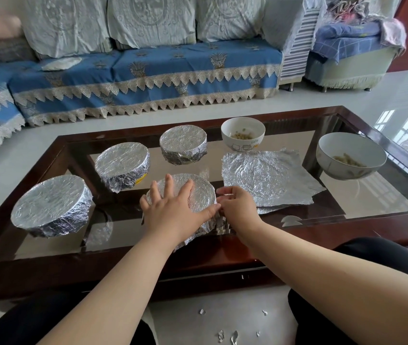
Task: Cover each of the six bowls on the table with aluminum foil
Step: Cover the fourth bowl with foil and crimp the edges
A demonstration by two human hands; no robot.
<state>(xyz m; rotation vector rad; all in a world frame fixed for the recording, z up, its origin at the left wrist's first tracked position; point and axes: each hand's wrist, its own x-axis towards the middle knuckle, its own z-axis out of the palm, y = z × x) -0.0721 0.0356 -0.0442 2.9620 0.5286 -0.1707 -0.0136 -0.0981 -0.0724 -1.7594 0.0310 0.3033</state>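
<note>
Four bowls wear foil; the fourth bowl (199,192) sits nearest the person, under both hands. Left hand (173,207) lies flat with fingers spread on its foil top, holding it down. Right hand (237,207) presses curled fingers into the foil at the bowl's right rim, apparently crimping it. Loose foil sheets (267,178) lie just right of that hand, so the right hand is nearer. Beyond stand two uncovered bowls, the small bowl (242,133) and the large bowl (351,155).

We see a blue-covered sofa (145,70) with lace cushions (148,18) beyond our table (222,255), and an armchair (352,56) to its right.
</note>
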